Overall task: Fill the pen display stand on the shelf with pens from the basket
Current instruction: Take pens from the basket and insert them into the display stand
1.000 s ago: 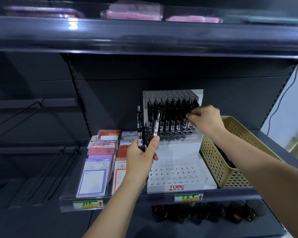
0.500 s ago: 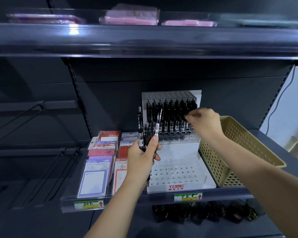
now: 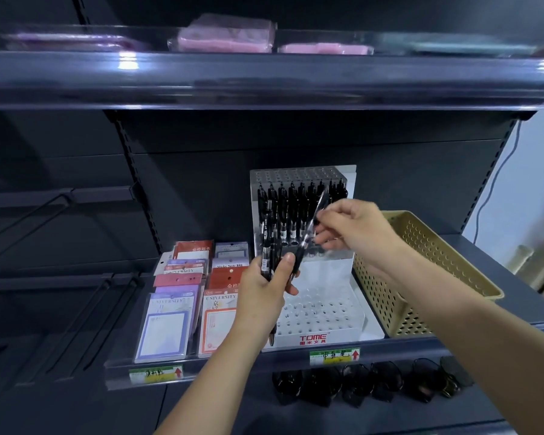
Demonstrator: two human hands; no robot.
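Note:
A white tiered pen display stand [image 3: 322,323] sits on the shelf; its upper tier holds several black pens [image 3: 296,211], its lower tier shows bare holes. My left hand [image 3: 266,296] grips a bunch of black pens [image 3: 267,246] upright in front of the stand's left side. My right hand [image 3: 355,227] pinches the upper part of one clear-barrelled pen [image 3: 311,230] that leans out of that bunch toward the upper right. The beige perforated basket [image 3: 421,277] stands right of the stand, partly behind my right forearm; its contents are hidden.
Packs of sticky notes [image 3: 189,296] lie left of the stand behind a clear shelf lip [image 3: 157,372]. Dark sunglasses [image 3: 358,384] line the shelf below. Pink packets [image 3: 226,36] rest on the shelf above, whose front edge [image 3: 264,80] overhangs.
My right hand left the stand's upper tier, moved left and down, and took hold of one pen from the bunch in my left hand. The left hand stayed about where it was.

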